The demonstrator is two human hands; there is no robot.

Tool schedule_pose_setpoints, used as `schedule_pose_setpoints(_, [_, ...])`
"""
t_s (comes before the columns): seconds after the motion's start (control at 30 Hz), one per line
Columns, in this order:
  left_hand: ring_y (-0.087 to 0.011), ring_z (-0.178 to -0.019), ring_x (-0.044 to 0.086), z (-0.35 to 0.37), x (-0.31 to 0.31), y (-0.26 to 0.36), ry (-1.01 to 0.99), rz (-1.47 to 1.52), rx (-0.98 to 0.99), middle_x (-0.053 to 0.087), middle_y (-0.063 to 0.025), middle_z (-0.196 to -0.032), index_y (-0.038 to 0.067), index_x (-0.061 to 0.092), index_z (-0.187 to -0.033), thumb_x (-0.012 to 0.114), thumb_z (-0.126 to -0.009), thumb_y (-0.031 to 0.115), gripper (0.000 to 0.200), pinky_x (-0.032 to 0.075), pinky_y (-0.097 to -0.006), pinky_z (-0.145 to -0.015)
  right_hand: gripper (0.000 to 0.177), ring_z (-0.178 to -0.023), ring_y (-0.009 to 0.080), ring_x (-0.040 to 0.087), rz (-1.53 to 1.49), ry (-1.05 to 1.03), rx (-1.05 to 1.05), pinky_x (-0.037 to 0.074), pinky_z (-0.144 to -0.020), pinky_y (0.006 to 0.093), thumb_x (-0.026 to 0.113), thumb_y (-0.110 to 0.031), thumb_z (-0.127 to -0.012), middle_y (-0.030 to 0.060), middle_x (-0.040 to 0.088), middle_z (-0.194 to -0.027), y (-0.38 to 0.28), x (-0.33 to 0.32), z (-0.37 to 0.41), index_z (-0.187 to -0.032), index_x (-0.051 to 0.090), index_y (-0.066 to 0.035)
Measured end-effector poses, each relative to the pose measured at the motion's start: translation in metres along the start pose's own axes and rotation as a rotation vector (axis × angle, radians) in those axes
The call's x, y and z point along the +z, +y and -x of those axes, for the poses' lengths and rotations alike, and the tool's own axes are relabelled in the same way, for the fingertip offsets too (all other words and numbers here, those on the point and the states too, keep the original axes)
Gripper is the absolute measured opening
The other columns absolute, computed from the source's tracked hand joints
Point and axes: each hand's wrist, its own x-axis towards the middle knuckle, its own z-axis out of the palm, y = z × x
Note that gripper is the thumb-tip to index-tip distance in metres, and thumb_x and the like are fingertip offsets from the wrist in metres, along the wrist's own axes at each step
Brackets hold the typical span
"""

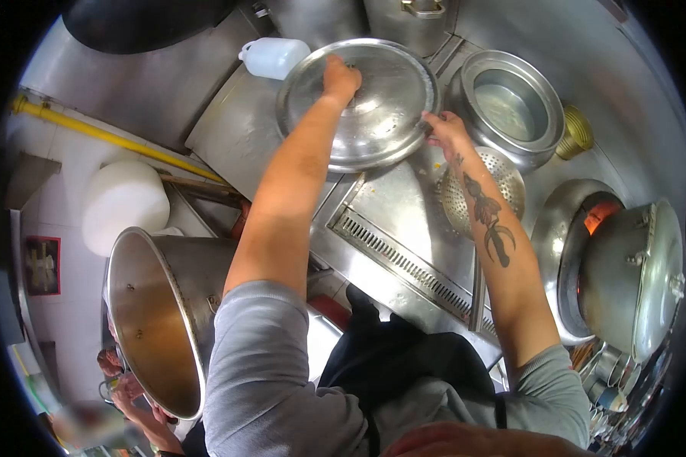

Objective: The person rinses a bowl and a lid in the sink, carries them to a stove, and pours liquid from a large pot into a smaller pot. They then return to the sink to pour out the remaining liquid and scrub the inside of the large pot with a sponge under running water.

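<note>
Head view: left hand (pixel 341 80) grips domed metal lid (pixel 385 103).

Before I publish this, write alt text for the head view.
A person's left grip holds a large round metal lid by its top; the right grip touches the lid's rim. Nearby are a perforated skimmer and a metal pot of pale liquid, with a lidded pot at right.

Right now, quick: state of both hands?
Left hand: closed, holding the round metal lid from the top.
Right hand: touching the lid's edge; how firmly it's closed cannot be told.
</note>
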Motion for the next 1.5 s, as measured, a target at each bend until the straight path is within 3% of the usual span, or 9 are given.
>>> schedule_pose_setpoints(0.3, [-0.0347,-0.101,0.054,0.007,-0.008,-0.013,-0.008,0.02,0.101,0.055,-0.0225,-0.107,-0.003,0.049,-0.115,0.066,-0.072,0.015,0.05,0.042,-0.0384,-0.089,0.048,-0.107,0.0251,0.054,-0.47,-0.316,0.171,0.046,-0.091,0.0405,0.065,-0.013,-0.086,0.0119,0.054,-0.118,0.008,0.004,-0.051,-0.124,0.04,0.002])
schedule_pose_setpoints(0.4, [-0.0389,-0.109,0.045,0.07,-0.02,-0.006,0.229,0.197,0.318,0.045,-0.0248,-0.115,-0.005,0.044,-0.119,0.062,-0.076,0.012,0.05,0.036,-0.0433,-0.096,0.047,-0.106,0.0249,0.054,-0.439,-0.274,0.14,0.045,-0.092,0.0411,0.065,-0.014,-0.086,0.0119,0.053,-0.12,0.003,0.004,-0.042,-0.124,0.04,0.0])
schedule_pose_setpoints(0.53, [-0.0369,-0.111,0.045,0.189,-0.046,0.009,0.283,0.235,0.377,0.042,-0.0241,-0.118,-0.007,0.041,-0.121,0.059,-0.077,0.003,0.048,0.036,-0.0428,-0.097,0.045,-0.108,0.0251,0.053,-0.441,-0.338,0.126,0.044,-0.094,0.0419,0.063,-0.016,-0.088,0.0118,0.052,-0.122,0.006,0.001,-0.05,-0.125,0.041,-0.003])
schedule_pose_setpoints(0.83, [-0.0233,-0.109,0.049,0.375,-0.108,-0.042,0.041,0.147,0.098,0.041,-0.0145,-0.127,0.001,0.041,-0.126,0.061,-0.075,-0.004,0.055,0.042,-0.0363,-0.086,0.047,-0.112,0.0223,0.05,-0.455,-0.414,0.081,0.043,-0.095,0.0377,0.062,-0.016,-0.088,0.0068,0.052,-0.12,0.008,0.012,-0.044,-0.129,0.042,-0.007])
schedule_pose_setpoints(1.03, [-0.0217,-0.105,0.049,0.438,-0.135,-0.081,0.071,0.171,-0.229,0.046,-0.0126,-0.124,0.004,0.045,-0.124,0.066,-0.075,0.005,0.054,0.042,-0.0334,-0.086,0.045,-0.11,0.023,0.051,-0.465,-0.424,0.048,0.043,-0.093,0.0379,0.064,-0.019,-0.087,0.0078,0.054,-0.118,0.031,0.041,-0.043,-0.126,0.046,-0.006])
schedule_pose_setpoints(1.1, [-0.0222,-0.107,0.049,0.447,-0.126,-0.1,0.082,0.401,-0.394,0.045,-0.0128,-0.127,0.004,0.041,-0.129,0.066,-0.078,0.011,0.058,0.042,-0.0347,-0.085,0.043,-0.108,0.0239,0.053,-0.468,-0.378,0.049,0.045,-0.091,0.0395,0.064,-0.019,-0.087,0.0094,0.055,-0.117,0.034,0.055,-0.033,-0.125,0.046,-0.006])
schedule_pose_setpoints(1.3, [-0.0238,-0.117,0.044,0.308,-0.076,-0.132,0.261,1.208,-0.861,0.045,-0.0091,-0.128,0.004,0.034,-0.134,0.061,-0.089,0.028,0.058,0.037,-0.0416,-0.095,0.048,-0.107,0.0275,0.055,-0.425,-0.215,0.074,0.047,-0.087,0.0429,0.064,-0.022,-0.087,0.0152,0.055,-0.118,0.037,0.1,-0.007,-0.127,0.045,-0.003])
schedule_pose_setpoints(1.4, [-0.0258,-0.119,0.042,0.262,-0.072,-0.151,0.153,1.562,-0.864,0.044,-0.0082,-0.128,0.006,0.036,-0.131,0.059,-0.09,0.027,0.052,0.036,-0.044,-0.097,0.053,-0.117,0.0282,0.048,-0.469,-0.226,0.067,0.039,-0.096,0.0429,0.065,-0.024,-0.086,0.0154,0.05,-0.127,0.05,0.106,-0.022,-0.13,0.043,-0.003])
schedule_pose_setpoints(1.5, [-0.0264,-0.116,0.044,0.25,-0.066,-0.143,0.21,1.505,-0.768,0.045,-0.0082,-0.126,0.007,0.036,-0.129,0.057,-0.091,0.023,0.047,0.037,-0.0456,-0.096,0.056,-0.124,0.0281,0.041,-0.519,-0.207,0.128,0.033,-0.102,0.0417,0.064,-0.025,-0.086,0.0148,0.046,-0.133,0.041,0.103,-0.011,-0.132,0.041,-0.004])
